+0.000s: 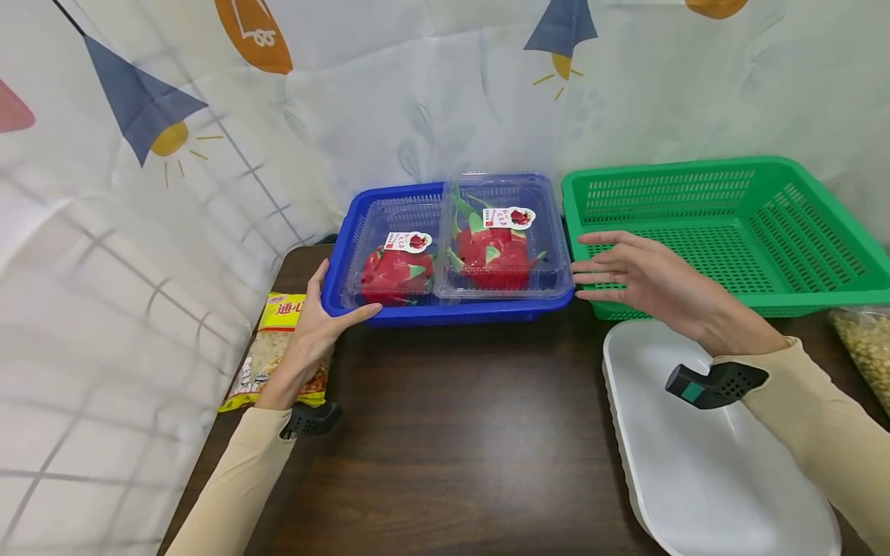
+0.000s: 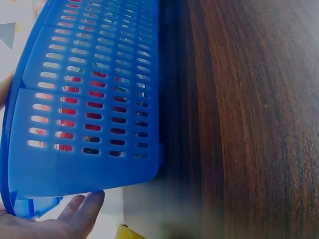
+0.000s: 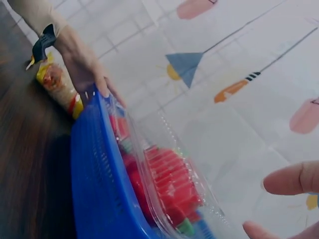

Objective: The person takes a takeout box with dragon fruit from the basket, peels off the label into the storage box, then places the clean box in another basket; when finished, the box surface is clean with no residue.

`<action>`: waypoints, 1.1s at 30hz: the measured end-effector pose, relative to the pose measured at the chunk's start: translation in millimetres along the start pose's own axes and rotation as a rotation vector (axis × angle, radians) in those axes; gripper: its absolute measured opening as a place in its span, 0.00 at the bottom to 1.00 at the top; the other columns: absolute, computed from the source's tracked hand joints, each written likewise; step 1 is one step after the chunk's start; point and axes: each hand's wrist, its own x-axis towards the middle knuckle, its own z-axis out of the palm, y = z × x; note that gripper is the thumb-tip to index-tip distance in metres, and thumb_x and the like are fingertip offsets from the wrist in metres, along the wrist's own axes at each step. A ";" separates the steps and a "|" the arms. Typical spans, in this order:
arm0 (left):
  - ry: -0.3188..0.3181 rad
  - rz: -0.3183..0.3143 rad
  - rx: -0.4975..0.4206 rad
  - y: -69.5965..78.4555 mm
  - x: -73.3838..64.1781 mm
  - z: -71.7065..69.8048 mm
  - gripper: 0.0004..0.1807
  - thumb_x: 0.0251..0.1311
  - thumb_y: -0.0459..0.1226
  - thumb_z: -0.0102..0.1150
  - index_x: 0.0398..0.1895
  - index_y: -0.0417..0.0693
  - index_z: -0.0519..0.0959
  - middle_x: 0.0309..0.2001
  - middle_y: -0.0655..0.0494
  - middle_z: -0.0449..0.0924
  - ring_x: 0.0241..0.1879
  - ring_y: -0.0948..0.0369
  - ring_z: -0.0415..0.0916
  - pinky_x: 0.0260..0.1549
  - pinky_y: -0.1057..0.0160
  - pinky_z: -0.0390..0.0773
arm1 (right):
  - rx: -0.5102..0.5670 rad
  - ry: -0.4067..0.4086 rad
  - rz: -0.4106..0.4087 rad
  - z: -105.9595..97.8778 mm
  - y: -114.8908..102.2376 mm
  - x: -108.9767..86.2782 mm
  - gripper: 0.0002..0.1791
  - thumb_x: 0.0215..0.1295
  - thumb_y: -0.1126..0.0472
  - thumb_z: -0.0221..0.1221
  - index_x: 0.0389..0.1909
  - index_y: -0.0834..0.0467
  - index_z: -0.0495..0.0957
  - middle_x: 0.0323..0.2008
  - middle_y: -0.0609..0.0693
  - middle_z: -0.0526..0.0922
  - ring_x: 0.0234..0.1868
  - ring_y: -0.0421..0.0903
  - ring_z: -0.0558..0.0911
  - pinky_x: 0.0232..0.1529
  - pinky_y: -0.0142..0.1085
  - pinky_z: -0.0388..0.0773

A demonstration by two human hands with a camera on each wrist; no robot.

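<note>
A blue plastic basket [image 1: 452, 313] stands against the curtain, holding two clear plastic boxes. The left box [image 1: 375, 224] and the right box [image 1: 549, 262] each contain red dragon fruit; the right one sits higher and overlaps its neighbour. At the basket's front left corner my left hand [image 1: 316, 328] grips the rim, thumb along the front and fingers at the end wall. My right hand [image 1: 647, 278] is spread beside the basket's right end, fingers straight and pointing left, holding nothing. Its thumb and a finger [image 3: 291, 179] show apart from the box in the right wrist view.
A green basket [image 1: 737, 300] stands to the right, behind my right hand. Below it lies a white tray [image 1: 695, 455] under my right forearm. A yellow snack bag [image 1: 271, 347] is by my left wrist, and a bag of pale kernels [image 1: 865, 340] lies at the right edge.
</note>
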 end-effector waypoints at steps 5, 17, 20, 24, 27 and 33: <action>-0.002 0.005 0.014 -1.1 1.8 2.0 0.63 0.63 0.48 0.72 0.86 0.60 0.33 0.83 0.45 0.42 0.79 0.43 0.48 0.76 0.38 0.57 | -0.004 0.008 -0.015 0.4 0.4 1.5 0.24 0.84 0.57 0.45 0.75 0.55 0.59 0.75 0.61 0.62 0.70 0.53 0.72 0.62 0.34 0.78; -0.030 0.026 -0.016 -1.2 0.7 0.5 0.62 0.64 0.48 0.71 0.86 0.62 0.33 0.83 0.47 0.43 0.79 0.43 0.50 0.76 0.39 0.57 | 0.124 -0.013 -0.097 2.8 -11.4 1.7 0.23 0.84 0.53 0.46 0.73 0.56 0.62 0.73 0.52 0.69 0.72 0.54 0.70 0.63 0.38 0.78; -0.030 0.022 -0.009 -1.1 0.1 -0.2 0.62 0.64 0.48 0.71 0.86 0.62 0.33 0.83 0.47 0.42 0.79 0.43 0.49 0.75 0.38 0.58 | 0.132 -0.003 -0.118 8.3 -14.2 3.4 0.24 0.84 0.55 0.47 0.74 0.57 0.62 0.75 0.55 0.63 0.73 0.54 0.69 0.64 0.38 0.78; -0.038 0.016 -0.009 -1.4 0.3 0.5 0.62 0.64 0.49 0.71 0.86 0.63 0.32 0.84 0.47 0.41 0.79 0.43 0.49 0.75 0.38 0.58 | 0.132 0.027 -0.097 14.2 -11.3 5.1 0.28 0.84 0.57 0.47 0.78 0.57 0.57 0.74 0.57 0.64 0.71 0.52 0.71 0.62 0.36 0.79; -0.044 0.017 -0.012 -1.8 1.3 1.1 0.62 0.64 0.49 0.71 0.86 0.63 0.32 0.84 0.48 0.41 0.79 0.43 0.49 0.75 0.38 0.58 | 0.125 0.028 -0.064 15.6 -6.7 6.8 0.32 0.83 0.58 0.47 0.82 0.60 0.51 0.77 0.59 0.61 0.71 0.53 0.70 0.61 0.35 0.79; -0.041 0.024 -0.017 -1.5 1.2 -0.3 0.61 0.65 0.48 0.70 0.86 0.63 0.32 0.84 0.48 0.43 0.79 0.44 0.50 0.75 0.40 0.60 | -0.015 -0.012 -0.028 17.1 -0.9 9.0 0.27 0.84 0.59 0.45 0.75 0.72 0.62 0.83 0.58 0.48 0.76 0.62 0.64 0.70 0.41 0.73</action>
